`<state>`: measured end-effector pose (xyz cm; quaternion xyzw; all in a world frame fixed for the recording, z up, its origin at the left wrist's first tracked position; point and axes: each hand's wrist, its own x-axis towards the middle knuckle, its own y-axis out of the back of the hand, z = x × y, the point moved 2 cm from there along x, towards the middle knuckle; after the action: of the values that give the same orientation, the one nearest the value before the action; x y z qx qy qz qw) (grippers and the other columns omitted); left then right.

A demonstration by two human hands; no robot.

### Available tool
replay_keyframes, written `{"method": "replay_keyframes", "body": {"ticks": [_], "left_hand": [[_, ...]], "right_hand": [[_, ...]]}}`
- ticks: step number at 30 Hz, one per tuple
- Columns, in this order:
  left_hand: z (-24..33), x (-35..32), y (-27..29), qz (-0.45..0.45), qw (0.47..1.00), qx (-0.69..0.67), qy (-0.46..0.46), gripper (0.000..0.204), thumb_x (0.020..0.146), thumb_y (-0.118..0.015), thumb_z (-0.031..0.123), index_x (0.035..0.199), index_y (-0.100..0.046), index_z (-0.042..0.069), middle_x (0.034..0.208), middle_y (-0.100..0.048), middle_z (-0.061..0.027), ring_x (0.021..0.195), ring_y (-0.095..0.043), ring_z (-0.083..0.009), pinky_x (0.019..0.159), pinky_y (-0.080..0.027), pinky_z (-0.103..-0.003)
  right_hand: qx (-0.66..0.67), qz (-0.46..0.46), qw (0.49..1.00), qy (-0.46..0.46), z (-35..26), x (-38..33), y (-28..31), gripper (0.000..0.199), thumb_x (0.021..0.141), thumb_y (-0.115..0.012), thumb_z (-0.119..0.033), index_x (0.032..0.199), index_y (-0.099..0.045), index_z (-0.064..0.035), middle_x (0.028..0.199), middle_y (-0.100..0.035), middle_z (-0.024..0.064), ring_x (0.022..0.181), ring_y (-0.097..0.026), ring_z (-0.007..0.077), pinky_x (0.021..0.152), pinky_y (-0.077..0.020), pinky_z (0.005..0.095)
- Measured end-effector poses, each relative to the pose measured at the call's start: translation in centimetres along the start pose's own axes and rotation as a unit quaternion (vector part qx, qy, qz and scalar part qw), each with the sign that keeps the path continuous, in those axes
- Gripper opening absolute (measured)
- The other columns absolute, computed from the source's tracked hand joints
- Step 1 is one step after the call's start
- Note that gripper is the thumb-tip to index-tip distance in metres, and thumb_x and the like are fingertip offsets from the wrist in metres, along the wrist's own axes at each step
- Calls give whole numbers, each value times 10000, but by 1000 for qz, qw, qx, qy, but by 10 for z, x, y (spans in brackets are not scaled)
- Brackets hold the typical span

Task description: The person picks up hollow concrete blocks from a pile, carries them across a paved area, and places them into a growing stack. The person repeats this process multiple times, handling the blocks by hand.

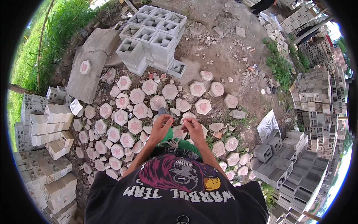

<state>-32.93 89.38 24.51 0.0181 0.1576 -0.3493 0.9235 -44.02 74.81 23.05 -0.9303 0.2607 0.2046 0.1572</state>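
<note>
Both my hands are raised in front of my waist, a short gap apart, over ground strewn with hexagonal paving blocks (120,117). The fingers of my left hand (161,126) are curled in close to the thumb. My right hand (194,128) is bent the same way, its fingertips turned towards the left. Whatever is pinched in either hand, if anything, is too small to make out. Below them show green shorts (190,146) with a pale drawstring (173,142). The tip of a grey shoe (162,111) pokes out beyond my left hand.
Ahead stands a stack of grey hollow concrete blocks (149,37). A concrete slab (91,59) with one hexagonal paver lies to its left. More block stacks line the left (48,123) and right (276,160). A white sack (267,125) and rubble (240,31) lie on the dirt.
</note>
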Motion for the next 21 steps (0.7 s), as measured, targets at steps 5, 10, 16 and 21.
{"method": "replay_keyframes", "body": {"ticks": [5,10,16,21], "left_hand": [[15,109,36,-3,999,14,-43,174,947,-555,139,1062,-562,9,924,-621,-37,849,-579,-100,765,-467,-251],[55,189,60,7,999,-12,-44,187,940,-568,152,1058,-568,8,948,-628,-42,872,-590,-111,773,-469,-266],[57,251,72,51,999,7,-6,201,938,-565,152,1074,-564,4,953,-630,-52,874,-602,-123,766,-476,-275],[82,307,65,97,995,31,10,229,933,-571,163,1087,-563,-6,954,-631,-67,851,-611,-136,750,-485,-285]], "right_hand": [[5,6,1000,14,-38,99,-20,206,955,-560,-200,1065,-596,-29,812,-639,35,737,-611,100,676,-499,249],[-13,0,1000,15,-79,179,-32,222,952,-562,-227,1063,-600,-39,823,-648,35,756,-625,107,685,-501,261],[-19,-25,999,-22,-110,251,-29,230,947,-567,-232,1062,-598,-35,830,-652,35,767,-626,108,690,-498,261],[-58,-77,995,-18,-152,326,-14,231,949,-564,-235,1059,-599,-35,822,-649,35,760,-617,102,690,-496,259]]}}
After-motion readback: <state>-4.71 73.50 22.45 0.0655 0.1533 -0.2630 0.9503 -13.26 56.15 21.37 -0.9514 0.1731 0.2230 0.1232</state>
